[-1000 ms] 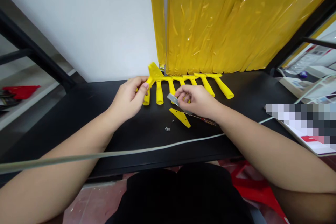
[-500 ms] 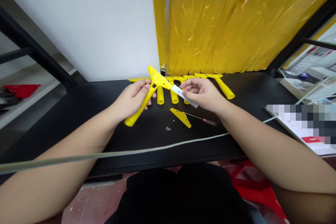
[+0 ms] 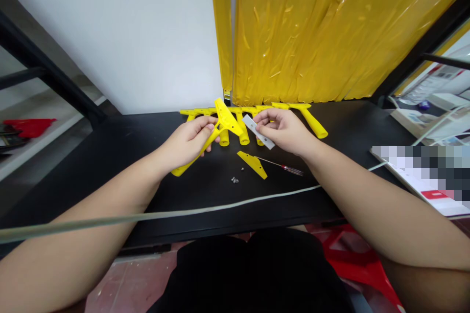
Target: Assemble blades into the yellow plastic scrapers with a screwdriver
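Note:
My left hand is closed round the handle of a yellow plastic scraper body, its wide head tilted up to the right. Between thumb and fingers, my right hand pinches a flat, light-grey blade with holes, a small gap away from that head. Below them on the black tabletop lies a loose yellow cover plate. Touching or close beside the plate is the thin shaft of a screwdriver with a clear and red handle. Several small screws and nuts lie to the left of the plate.
Behind my hands several more yellow scraper bodies lie in a row along the back of the black table. A pale cord stretches across the front. White and yellow sheets stand behind; an open book is at the right.
The blade has come away from the scraper head, leaving a gap, and its angle has turned. My left hand has rotated the scraper so its head sits lower and more to the right.

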The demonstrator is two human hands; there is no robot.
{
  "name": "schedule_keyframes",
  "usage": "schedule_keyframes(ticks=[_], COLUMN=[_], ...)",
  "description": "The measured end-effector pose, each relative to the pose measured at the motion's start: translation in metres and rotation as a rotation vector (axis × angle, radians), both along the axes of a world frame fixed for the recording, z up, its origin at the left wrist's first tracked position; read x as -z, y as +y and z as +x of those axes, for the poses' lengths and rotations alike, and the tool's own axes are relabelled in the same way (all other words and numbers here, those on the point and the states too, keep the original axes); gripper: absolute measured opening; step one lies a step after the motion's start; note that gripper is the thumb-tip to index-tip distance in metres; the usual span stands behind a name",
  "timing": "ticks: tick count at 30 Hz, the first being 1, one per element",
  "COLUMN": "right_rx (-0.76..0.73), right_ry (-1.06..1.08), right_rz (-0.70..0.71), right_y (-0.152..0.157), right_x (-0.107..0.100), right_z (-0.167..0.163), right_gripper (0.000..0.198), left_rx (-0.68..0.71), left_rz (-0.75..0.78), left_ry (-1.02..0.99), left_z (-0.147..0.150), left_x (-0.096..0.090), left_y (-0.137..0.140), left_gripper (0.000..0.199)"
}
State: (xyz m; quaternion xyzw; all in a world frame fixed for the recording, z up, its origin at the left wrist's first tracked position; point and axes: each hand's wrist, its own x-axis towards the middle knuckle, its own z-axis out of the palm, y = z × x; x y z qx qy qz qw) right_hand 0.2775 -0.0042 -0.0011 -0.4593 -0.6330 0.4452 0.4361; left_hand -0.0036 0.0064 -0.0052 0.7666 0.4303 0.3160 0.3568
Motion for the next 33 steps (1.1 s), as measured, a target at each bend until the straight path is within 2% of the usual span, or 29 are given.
schedule_keyframes(ticks=[4, 11, 16, 23, 28, 33], right_rx=[-0.033, -0.082, -0.124, -0.209, -0.282, -0.204], right_ry=[0.047, 0.022, -0.006, -0.124, -0.082, 0.037], right_rz=[0.006, 0.063, 0.104, 0.087, 0.056, 0.014], right_y=[0.002, 0.002, 0.002, 0.004, 0.006, 0.007], right_x=[0.003, 0.007, 0.007, 0.007, 0.005, 0.001], right_z=[0.000, -0.001, -0.001, 0.005, 0.011, 0.017], right_gripper=[0.018, 0.012, 0.011, 0.017, 0.029, 0.040], left_rx=[0.044, 0.095, 0.118, 0.149, 0.155, 0.151], left_rz=[-0.022, -0.046, -0.053, -0.055, -0.068, -0.069], left_ry=[0.020, 0.106, 0.137, 0.148, 0.158, 0.181], left_z=[0.001, 0.010, 0.010, 0.009, 0.009, 0.008], left_x=[0.003, -0.004, -0.004, -0.003, -0.005, -0.007], left_y=[-0.003, -0.015, -0.016, -0.014, -0.014, -0.014], left_gripper=[0.046, 0.046, 0.040, 0.038, 0.038, 0.036])
